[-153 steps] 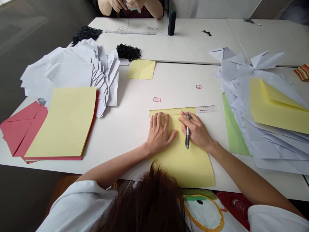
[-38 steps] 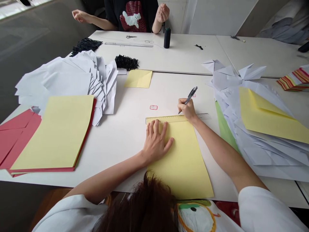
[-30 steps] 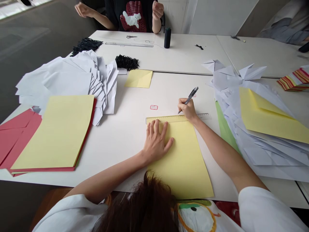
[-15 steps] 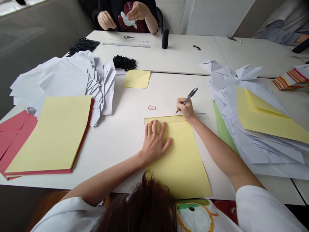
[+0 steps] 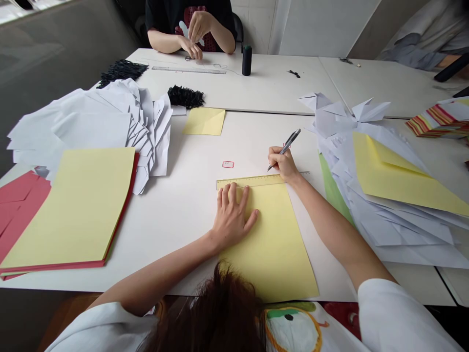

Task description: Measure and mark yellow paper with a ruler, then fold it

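A sheet of yellow paper (image 5: 271, 244) lies before me on the white table. Across its far edge rests a clear ruler (image 5: 256, 182), its right end reaching past the paper. My left hand (image 5: 232, 217) is spread flat on the sheet, fingertips on the ruler's near edge and thumb out to the side. A grey pen (image 5: 291, 140) is gripped in my right hand (image 5: 284, 164), tip pointing down just above the ruler's far edge. Whether the tip touches the surface I cannot tell. A small red-bordered label (image 5: 227, 165) lies beyond the ruler.
Yellow and red sheets (image 5: 73, 205) are stacked at left, by a heap of white papers (image 5: 95, 127). Folded white papers (image 5: 388, 210) under a yellow envelope (image 5: 399, 171) lie at right. Across the table, a person's hands (image 5: 196, 34) work near a black thread spool (image 5: 246, 60).
The camera view has shifted slightly. My hands, pen and ruler hold nearly the same places. The person opposite has lowered one hand to the table.
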### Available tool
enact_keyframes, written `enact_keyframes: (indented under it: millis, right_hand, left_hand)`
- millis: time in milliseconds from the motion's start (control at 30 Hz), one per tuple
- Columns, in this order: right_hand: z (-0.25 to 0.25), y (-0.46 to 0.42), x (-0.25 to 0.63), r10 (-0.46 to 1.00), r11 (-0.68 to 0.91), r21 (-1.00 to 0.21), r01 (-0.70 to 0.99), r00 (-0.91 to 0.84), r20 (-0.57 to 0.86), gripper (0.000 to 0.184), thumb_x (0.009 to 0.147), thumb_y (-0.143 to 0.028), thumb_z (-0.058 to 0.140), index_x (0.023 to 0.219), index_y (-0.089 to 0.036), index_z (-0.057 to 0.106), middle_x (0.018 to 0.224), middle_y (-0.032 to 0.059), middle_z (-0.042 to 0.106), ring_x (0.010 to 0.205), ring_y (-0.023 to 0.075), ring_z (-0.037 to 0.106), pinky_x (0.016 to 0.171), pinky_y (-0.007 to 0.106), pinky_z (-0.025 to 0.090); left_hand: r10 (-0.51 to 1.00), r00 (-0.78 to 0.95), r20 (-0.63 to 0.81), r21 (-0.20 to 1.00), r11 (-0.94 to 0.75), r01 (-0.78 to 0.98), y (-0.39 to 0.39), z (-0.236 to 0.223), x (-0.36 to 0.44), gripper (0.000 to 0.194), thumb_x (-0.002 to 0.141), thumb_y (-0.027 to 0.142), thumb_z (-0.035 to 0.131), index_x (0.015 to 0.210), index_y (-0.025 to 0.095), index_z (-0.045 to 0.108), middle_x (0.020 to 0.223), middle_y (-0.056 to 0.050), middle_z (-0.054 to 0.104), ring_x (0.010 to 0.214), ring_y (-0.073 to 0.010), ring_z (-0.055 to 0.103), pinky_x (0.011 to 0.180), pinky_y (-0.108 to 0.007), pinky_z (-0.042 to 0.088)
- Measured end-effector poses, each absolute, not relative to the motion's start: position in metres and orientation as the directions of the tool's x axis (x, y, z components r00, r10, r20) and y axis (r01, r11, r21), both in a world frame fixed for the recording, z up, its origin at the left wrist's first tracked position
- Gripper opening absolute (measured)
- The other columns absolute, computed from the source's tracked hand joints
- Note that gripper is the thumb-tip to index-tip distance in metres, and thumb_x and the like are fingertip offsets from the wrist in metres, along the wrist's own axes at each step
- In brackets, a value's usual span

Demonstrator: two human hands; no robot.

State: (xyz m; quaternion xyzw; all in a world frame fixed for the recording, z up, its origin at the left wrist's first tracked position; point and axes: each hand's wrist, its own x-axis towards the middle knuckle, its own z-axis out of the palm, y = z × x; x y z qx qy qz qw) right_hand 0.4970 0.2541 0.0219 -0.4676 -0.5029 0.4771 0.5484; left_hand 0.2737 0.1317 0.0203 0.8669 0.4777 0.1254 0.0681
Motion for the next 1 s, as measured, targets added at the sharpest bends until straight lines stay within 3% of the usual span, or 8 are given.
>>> enact_keyframes:
  millis: [367,1000]
  right_hand:
    - [0.022,0.248,0.503,0.977,0.181,-0.952,0.245,0.063,0.202,0.023,0.053,-0.014,0.048,0.042,-0.020,0.029,0.043,-0.0033,0.027,0.049,0.0095,0.028,0.049,0.027,0.020]
    - [0.020,0.250,0.487,0.974,0.198,-0.957,0.210,0.065,0.216,0.021,0.054,-0.014,0.047,0.044,-0.021,0.031,0.044,-0.0044,0.027,0.048,0.0094,0.031,0.049,0.028,0.019]
  left_hand:
    - [0.845,0.513,0.149,0.226,-0.534,0.815,0.132,0.020,0.274,0.071,0.097,0.054,0.041,0.151,0.009,0.041,0.147,-0.027,0.031,0.142,-0.0449,0.025,0.115,-0.062,0.025]
    - [0.845,0.514,0.148,0.218,-0.534,0.817,0.132,0.020,0.274,0.071,0.097,0.054,0.041,0.152,0.008,0.040,0.148,-0.026,0.031,0.142,-0.0446,0.025,0.116,-0.062,0.025]
